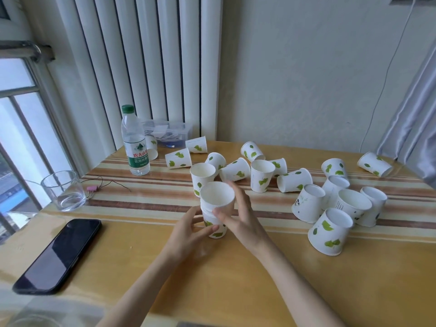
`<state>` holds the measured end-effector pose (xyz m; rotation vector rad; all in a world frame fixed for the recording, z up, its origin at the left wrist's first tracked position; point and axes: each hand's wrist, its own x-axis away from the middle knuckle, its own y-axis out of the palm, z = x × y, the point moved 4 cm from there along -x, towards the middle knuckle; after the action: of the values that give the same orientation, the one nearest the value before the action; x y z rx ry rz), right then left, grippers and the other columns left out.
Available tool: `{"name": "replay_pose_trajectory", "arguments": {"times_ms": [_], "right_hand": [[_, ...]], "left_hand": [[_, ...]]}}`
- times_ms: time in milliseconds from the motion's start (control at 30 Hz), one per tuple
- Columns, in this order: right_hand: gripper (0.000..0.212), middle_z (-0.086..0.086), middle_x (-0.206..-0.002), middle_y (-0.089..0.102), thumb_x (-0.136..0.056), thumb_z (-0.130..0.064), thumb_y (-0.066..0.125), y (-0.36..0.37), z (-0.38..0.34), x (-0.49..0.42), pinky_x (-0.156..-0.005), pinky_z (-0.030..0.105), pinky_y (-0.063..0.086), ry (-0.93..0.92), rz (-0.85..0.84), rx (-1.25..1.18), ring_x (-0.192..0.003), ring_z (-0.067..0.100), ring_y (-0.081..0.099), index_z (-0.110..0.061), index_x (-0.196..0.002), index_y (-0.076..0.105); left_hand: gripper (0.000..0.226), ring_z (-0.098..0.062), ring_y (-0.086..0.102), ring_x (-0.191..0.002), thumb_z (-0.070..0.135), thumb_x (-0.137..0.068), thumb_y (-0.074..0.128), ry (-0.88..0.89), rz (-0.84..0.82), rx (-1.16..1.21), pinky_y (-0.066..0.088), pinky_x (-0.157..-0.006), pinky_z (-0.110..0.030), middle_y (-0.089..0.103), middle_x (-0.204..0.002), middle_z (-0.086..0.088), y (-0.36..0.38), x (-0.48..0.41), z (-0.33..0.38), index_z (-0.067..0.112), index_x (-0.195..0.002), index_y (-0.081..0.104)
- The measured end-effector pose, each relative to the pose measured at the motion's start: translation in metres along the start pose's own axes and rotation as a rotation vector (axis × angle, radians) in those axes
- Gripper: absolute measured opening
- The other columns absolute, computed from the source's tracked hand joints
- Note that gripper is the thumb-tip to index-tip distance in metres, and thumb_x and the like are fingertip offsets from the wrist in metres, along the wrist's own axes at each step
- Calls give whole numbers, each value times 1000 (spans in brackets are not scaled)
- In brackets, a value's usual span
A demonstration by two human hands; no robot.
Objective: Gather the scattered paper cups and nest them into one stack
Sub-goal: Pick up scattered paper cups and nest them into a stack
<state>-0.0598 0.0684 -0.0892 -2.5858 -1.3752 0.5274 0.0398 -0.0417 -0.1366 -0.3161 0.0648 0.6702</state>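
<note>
A short stack of white paper cups with green leaves (215,208) stands upright at the table's middle. My left hand (188,228) grips its lower part from the left. My right hand (238,213) holds the top cup at its right side, thumb in front, fingers behind. Just behind the stack stands one upright cup (201,177). Several more cups lie tipped or stand behind it, such as an upright one (260,175). A cluster of several cups (330,228) sits at the right.
A black phone (57,254) lies at the front left. An empty glass (63,190) and a water bottle (135,142) stand at the left, with a thin cord (106,182) between them. A clear plastic box (167,133) sits by the wall. The table (236,279) is wood-coloured.
</note>
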Motion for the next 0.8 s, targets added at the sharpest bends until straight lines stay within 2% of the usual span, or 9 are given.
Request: {"name": "replay_pose_trajectory", "arguments": {"times_ms": [67,167,267,300,367,433,567,700,800], "right_hand": [[65,-30,-137,25,-76,-59,57,4,7,1,-113,41,29,41,-44,42,-138,8,23,-49,-132,25],[62,-40,-134,21,-74,-69,51,6,15,1,-112,42,30,80,-52,12,-137,14,28,-61,-128,22],[81,-24,-148,24,-73,-73,47,-1,18,-10,-106,22,31,111,-39,-196,-137,3,27,-43,-143,20],[77,-18,-148,29,-78,-68,46,-9,18,-18,-103,19,30,137,31,-239,-134,1,30,-34,-144,23],[55,-8,-142,42,-91,-49,47,-26,23,-37,-102,24,33,202,196,-215,-123,5,41,-23,-138,38],[44,1,-136,49,-93,-35,50,-37,34,-59,-96,28,37,313,264,-88,-114,11,47,-16,-133,44],[47,16,-130,53,-91,-31,50,-37,56,-93,-90,37,43,493,320,10,-112,25,53,-7,-130,41],[78,16,-142,45,-91,-42,49,-31,66,-121,-90,35,40,547,478,30,-124,33,48,0,-146,11],[95,20,-136,49,-87,-57,46,-29,70,-137,-84,39,44,587,559,128,-117,38,53,2,-145,0]], "left_hand": [[51,-7,63,-107,31,-72,77,7,-13,-1,53,-85,-24,67,-115,8,-1,0,-2,24,-118,56],[64,-5,58,-115,48,-67,76,15,-87,-35,50,-94,-28,64,-122,9,-5,-1,-3,29,-123,53],[77,-2,55,-117,68,-60,69,15,-77,-71,44,-98,-28,62,-122,9,-24,-4,-6,29,-124,51],[76,-2,56,-115,72,-60,65,12,-48,-82,44,-98,-30,63,-120,9,-33,-7,-8,29,-122,52],[65,-7,59,-113,69,-67,63,-14,16,-84,48,-97,-36,62,-122,5,-46,-18,-11,29,-118,53],[60,-16,58,-115,55,-74,65,-26,107,-99,49,-92,-31,56,-128,2,-52,-35,-11,24,-122,50],[89,-20,42,-127,38,-71,75,-44,204,-142,39,-99,-33,36,-143,-4,-44,-78,-8,17,-142,26],[110,-23,35,-135,35,-67,81,-49,237,-119,32,-110,-41,32,-148,-13,-34,-112,-11,23,-147,7],[112,-23,35,-136,36,-66,81,-42,226,-65,32,-111,-44,29,-150,-10,-28,-122,-11,27,-147,5]]}}
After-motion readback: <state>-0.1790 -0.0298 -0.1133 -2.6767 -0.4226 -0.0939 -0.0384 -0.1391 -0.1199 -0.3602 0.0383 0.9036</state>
